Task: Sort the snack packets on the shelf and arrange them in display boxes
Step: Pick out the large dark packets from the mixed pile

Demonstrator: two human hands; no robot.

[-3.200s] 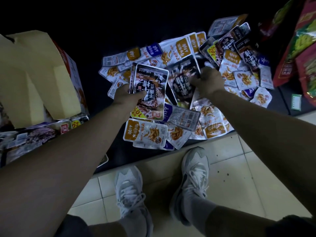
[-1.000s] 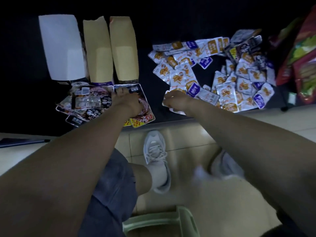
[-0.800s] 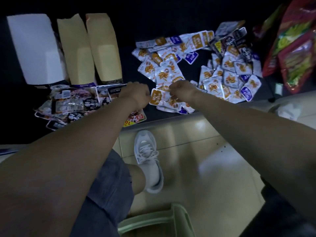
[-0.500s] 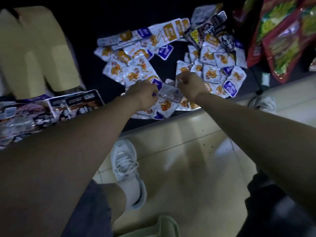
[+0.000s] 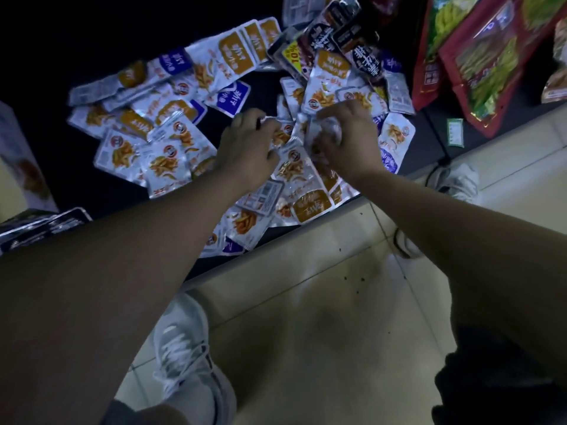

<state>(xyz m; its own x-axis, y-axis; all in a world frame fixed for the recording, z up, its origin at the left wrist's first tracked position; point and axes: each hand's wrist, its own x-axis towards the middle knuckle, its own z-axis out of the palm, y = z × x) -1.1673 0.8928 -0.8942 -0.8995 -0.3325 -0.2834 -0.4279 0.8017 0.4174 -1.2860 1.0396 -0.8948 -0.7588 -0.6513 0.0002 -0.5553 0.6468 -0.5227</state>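
Glossy, crinkled plastic film w/ silvery edges is seen on the snack packets (image 5: 165, 161); the red bags (image 5: 478, 65) are likewise shiny. The shelf (image 5: 101, 194) is shown matt, floor tiles (image 5: 306, 302) smooth w/ soft sheen, shoe (image 5: 184, 357) in cloth mesh.

A shop is indicated by a dark shelf (image 5: 101, 194) strewn with snack packets (image 5: 165, 161), red snack bags (image 5: 478, 62) and a shelf label (image 5: 454, 131).

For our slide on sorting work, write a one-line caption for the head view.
Left hand and right hand grip snack packets from the pile on a dark shelf, beside red bags.
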